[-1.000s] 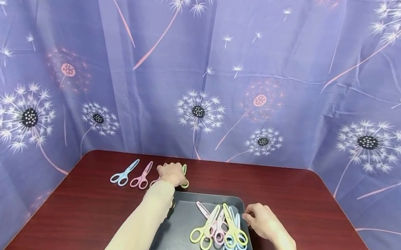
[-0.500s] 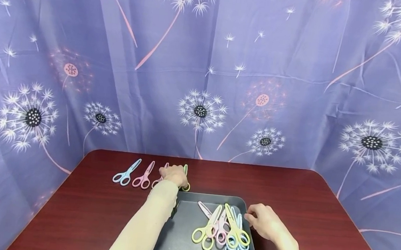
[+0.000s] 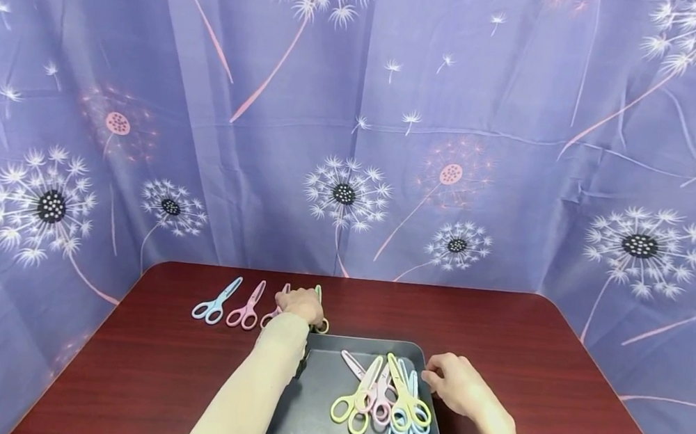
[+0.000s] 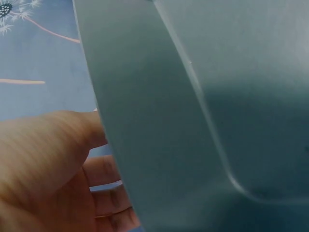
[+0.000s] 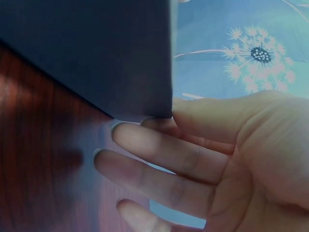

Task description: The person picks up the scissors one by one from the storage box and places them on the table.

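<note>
My left hand [image 3: 302, 305] is bent down over a pair of light green scissors [image 3: 318, 294] at the back of the table, gripping them; its fingertips are hidden from above. In the left wrist view the tray's wall [image 4: 130, 96] blocks most of my left fingers [image 4: 104, 171]. To the left lie three pairs of scissors in a row: blue [image 3: 213, 305], pink [image 3: 247, 309] and a paler pink pair [image 3: 269, 316] partly behind my hand. My right hand [image 3: 458, 385] rests loosely beside the tray's right rim, fingers relaxed, thumb [image 5: 207, 116] right at the tray corner.
A dark grey tray [image 3: 304, 415] stands in front of me. Several yellow, pink and blue scissors [image 3: 362, 396] overlap in its right half. Behind the dark red table [image 3: 559, 377] hangs a purple dandelion-print curtain [image 3: 265, 167].
My left hand has drawn slightly toward me and to the right, and the handles of the light green scissors have turned slightly with it. The right hand has stayed put.
</note>
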Demonstrator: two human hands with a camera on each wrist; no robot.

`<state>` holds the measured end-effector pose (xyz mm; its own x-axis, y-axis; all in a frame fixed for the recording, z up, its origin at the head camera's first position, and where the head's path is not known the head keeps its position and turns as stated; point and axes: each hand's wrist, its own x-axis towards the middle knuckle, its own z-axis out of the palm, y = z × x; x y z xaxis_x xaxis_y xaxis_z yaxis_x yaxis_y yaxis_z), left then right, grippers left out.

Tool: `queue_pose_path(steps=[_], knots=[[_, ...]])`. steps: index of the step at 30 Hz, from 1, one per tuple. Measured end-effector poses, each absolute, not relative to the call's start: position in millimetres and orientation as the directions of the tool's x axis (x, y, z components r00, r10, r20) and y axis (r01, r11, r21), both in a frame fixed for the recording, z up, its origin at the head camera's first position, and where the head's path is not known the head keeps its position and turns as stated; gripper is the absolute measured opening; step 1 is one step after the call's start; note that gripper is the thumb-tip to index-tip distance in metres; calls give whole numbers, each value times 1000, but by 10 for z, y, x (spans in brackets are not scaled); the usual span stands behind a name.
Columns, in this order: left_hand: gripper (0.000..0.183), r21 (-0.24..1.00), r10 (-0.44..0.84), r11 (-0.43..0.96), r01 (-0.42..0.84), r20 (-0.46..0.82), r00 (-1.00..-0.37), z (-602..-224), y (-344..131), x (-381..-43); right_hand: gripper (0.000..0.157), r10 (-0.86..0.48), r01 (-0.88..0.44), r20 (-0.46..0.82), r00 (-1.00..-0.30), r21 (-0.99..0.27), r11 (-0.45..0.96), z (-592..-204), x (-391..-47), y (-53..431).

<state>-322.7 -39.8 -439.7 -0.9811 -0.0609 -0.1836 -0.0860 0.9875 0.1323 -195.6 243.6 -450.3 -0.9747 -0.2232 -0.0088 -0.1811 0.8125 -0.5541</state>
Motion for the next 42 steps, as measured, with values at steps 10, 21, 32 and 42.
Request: queue_pose_path(steps=[10,21,32,42], knots=[[45,114,-52,991,-74,-184,-981,-4444,-411,-3286,10,-211,-171,-10,-977,-553,815,-4507,-1952,2426],[46,128,-44,990,-66,-167,-985,-4442,-424,-3270,9,-207,-170,-6,-978,-542,823,-4475,-1949,2420],[55,125,-18,992,-35,-137,-990,-4324,-437,-3196,9,-200,-163,-11,-980,-538,827,-4487,-1945,2407],[42,152,77,986,60,-108,-991,-4196,-422,-3116,11,-203,-168,-8,-979,-531,831,-4486,-1942,2409]])
